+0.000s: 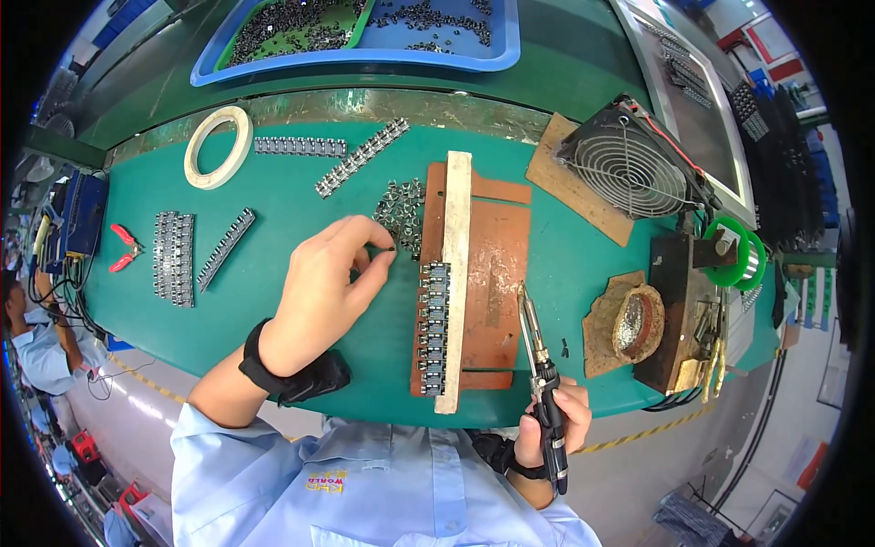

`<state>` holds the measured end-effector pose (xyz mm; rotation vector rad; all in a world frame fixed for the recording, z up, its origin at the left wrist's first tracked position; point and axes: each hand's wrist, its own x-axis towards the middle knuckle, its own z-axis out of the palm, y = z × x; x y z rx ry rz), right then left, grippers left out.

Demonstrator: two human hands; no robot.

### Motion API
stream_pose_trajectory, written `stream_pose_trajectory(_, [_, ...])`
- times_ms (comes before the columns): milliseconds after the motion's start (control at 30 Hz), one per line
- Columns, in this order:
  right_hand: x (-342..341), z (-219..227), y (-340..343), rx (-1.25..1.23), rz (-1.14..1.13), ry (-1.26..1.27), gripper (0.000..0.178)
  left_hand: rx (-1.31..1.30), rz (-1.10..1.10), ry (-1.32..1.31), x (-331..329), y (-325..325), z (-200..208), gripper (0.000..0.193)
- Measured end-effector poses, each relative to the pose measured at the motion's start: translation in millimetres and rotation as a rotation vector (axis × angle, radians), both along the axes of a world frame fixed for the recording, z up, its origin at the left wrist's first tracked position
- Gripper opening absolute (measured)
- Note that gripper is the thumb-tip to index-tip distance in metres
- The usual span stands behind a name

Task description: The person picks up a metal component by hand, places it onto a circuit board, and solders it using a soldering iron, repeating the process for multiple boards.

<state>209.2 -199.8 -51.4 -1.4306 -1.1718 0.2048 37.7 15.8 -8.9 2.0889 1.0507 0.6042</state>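
Observation:
My left hand pinches thumb and forefinger together around a small dark part, too tiny to make out fully. Just beyond those fingertips lies a pile of small metal parts. In my right hand is a black-handled soldering iron, its tip pointing away from me at the right edge of a reddish-brown board. A pale straight bar lies lengthwise over this board. Along the bar's left side runs a row of small dark components.
Component strips and a tape roll lie on the green mat, with red-handled cutters farther left. At right are a fan, a solder spool and a round dish. A blue tray holds loose parts at the back.

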Motion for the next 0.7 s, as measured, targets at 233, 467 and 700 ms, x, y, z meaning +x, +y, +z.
stream_pose_trajectory(233, [0, 1, 1, 0.031, -0.008, -0.012, 0.039, -0.064, -0.052, -0.093, -8, -12, 15, 0.015])
stream_pose_trajectory(467, [1, 1, 3, 0.084, -0.026, -0.002, 0.037, -0.425, -0.102, -0.199, -22, -34, 15, 0.013])
stream_pose_trajectory(700, [1, 1, 4, 0.086, -0.018, -0.007, 0.036, -0.813, -0.072, -0.378, -32, -60, 12, 0.009])
